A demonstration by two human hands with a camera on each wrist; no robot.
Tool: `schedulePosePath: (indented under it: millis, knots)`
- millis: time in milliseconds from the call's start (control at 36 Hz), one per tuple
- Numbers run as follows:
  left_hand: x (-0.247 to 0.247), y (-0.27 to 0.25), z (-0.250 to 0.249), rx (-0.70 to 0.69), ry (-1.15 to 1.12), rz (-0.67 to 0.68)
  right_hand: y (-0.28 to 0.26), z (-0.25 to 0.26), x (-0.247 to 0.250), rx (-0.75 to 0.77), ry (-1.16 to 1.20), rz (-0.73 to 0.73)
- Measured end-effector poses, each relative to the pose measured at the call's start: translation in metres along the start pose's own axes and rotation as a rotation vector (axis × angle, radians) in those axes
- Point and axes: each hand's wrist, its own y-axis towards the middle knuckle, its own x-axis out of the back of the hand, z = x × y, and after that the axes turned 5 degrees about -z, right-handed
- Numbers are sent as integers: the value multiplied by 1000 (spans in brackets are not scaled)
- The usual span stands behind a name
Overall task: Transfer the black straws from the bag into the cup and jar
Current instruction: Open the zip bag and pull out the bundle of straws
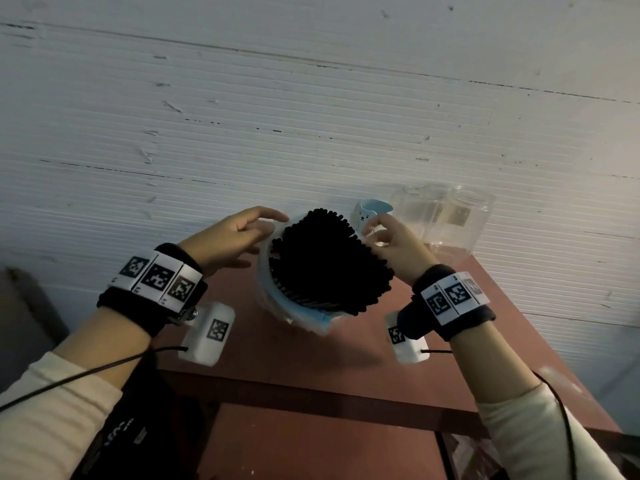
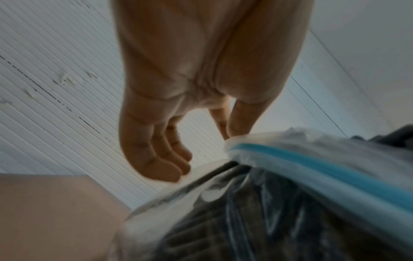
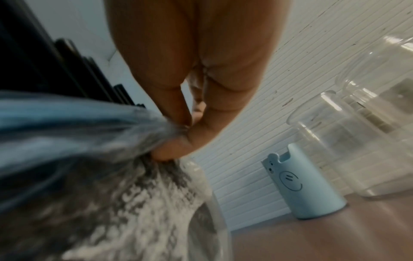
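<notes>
A clear bag [image 1: 298,311] with a blue zip strip stands upright mid-table, its mouth wide and packed with black straws [image 1: 329,261]. My left hand [image 1: 273,225] pinches the bag's left rim between thumb and forefinger; the left wrist view shows that hand [image 2: 229,134] at the bag's rim [image 2: 312,159], other fingers loosely curled. My right hand [image 1: 372,233] pinches the right rim, and in the right wrist view its grip [image 3: 178,139] bunches the bag's plastic [image 3: 67,123]. A pale blue bear-face cup [image 1: 370,213] [image 3: 312,185] and a clear jar [image 1: 460,220] [image 3: 357,141] stand behind, to the right.
The red-brown table [image 1: 311,358] backs onto a white ribbed wall [image 1: 311,116]. A second clear jar [image 1: 415,209] stands beside the first. The table's front edge runs just below my wrists, with a lower shelf [image 1: 311,445] under it.
</notes>
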Motion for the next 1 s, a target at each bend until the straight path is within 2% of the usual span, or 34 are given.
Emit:
schedulePosePath:
  millis: [139,222,333,472,583,667,778,833,889,944,1000]
  knots:
    - [-1,-8,-6,84,-103,40,-8,4,-3,51,78,-25]
    - [-1,-10,-9,51,-171,10,-13,10,1,61,196,-17]
    - [-3,-8,-14,-27,-241,-76,-16,20,8,124,188,1]
    - [-3,0,-22,-59,-360,-185,-13,27,12,114,257,-96]
    - [-10,4,-17,-4,-367,-236,-7,21,2,70,78,-127]
    - [-12,3,-13,42,-416,-194,-8,15,-3,56,93,-123]
    - [-8,-1,-7,59,-398,-84,-17,19,-6,-22,381,-99]
    - [-7,-1,-4,94,-429,-48,-18,21,-6,-46,444,-75]
    - [-5,0,-1,118,-501,6,-20,24,-4,-44,462,-40]
    - [-1,1,3,80,-497,66,-22,26,-1,-8,413,-21]
    - [1,0,4,38,-497,70,-25,28,3,19,396,15]
